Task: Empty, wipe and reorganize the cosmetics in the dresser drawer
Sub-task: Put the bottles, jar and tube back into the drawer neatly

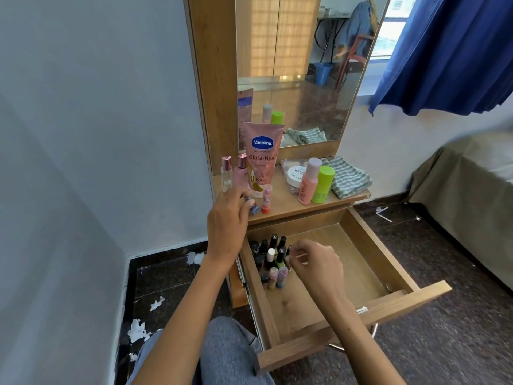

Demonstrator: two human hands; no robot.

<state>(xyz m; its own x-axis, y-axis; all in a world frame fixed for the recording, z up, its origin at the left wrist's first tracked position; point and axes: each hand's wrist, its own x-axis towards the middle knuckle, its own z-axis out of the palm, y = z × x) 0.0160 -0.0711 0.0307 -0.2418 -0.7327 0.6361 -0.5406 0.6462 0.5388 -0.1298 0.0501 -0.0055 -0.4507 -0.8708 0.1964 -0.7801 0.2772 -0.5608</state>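
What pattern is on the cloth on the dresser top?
Green and white stripes, on the cloth; head view.

Your free room: drawer (369, 245) right half and front. Nail polish bottles (270, 259) crowd its back-left corner; bench (286, 202) cluttered.

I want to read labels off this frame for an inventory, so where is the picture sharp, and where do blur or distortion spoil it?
Head view: the Vaseline tube label reads sharply; the right hand and nail polish bottles are slightly soft; the floor beside the drawer smears; wide-angle distortion bends the mirror frame.
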